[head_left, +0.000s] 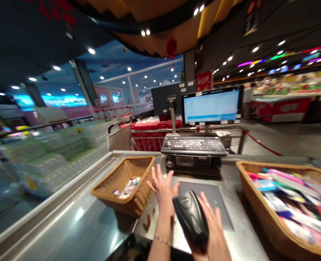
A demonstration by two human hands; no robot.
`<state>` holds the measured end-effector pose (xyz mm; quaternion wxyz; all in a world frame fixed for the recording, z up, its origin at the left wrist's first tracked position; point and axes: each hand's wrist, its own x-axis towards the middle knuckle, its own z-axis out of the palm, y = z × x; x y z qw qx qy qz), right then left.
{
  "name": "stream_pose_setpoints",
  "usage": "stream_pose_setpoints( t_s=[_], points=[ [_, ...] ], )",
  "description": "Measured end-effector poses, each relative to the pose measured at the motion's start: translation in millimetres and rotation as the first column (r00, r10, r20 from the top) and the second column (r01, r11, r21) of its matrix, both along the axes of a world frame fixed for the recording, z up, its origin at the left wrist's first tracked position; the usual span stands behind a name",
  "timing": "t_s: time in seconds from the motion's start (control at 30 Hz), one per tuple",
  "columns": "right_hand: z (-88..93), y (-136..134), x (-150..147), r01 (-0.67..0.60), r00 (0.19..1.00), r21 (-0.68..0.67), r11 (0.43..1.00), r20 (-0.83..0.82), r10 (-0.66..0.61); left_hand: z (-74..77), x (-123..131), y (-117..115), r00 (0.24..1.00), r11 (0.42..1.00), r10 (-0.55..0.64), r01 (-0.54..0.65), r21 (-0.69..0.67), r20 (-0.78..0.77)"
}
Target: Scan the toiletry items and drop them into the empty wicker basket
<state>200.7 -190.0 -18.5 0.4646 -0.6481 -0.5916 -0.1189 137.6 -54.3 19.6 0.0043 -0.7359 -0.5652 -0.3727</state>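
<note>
A black handheld barcode scanner [191,217] rests in my right hand [216,232]. Its wide head points up and to the left, and part of my palm and thumb is hidden behind it. My left hand [162,186] is open with its fingers spread and nothing in it. It hovers just right of a small wicker basket [108,192] that has a few small packets [128,187] at its bottom. Beneath the scanner and my right fingers lies a grey mat [222,206] on the metal counter [81,228].
A large wicker basket [269,224] full of mixed packaged goods stands at the right. Beyond my hands are a keyboard [193,145] on a black stand and a lit monitor [211,107]. Behind them stands a trolley with red contents [149,125]. A person [247,101] is in the distance.
</note>
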Motion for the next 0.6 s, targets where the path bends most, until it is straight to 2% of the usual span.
stream_pose_setpoints(
  t_s=[0.3, 0.6],
  points=[
    [-0.7, -9, 9, 0.027, 0.999, 0.006, 1.000, -0.027, -0.027, 7.6, 11, -11, 0.997, 0.997, -0.068, 0.067, -0.040, -0.026],
    [-3.2, -15, 15, 0.054, 0.998, 0.004, 0.999, -0.040, -0.053, 6.0, 24, -15, 0.996, 0.994, -0.083, 0.080, -0.069, -0.040]
  ],
)
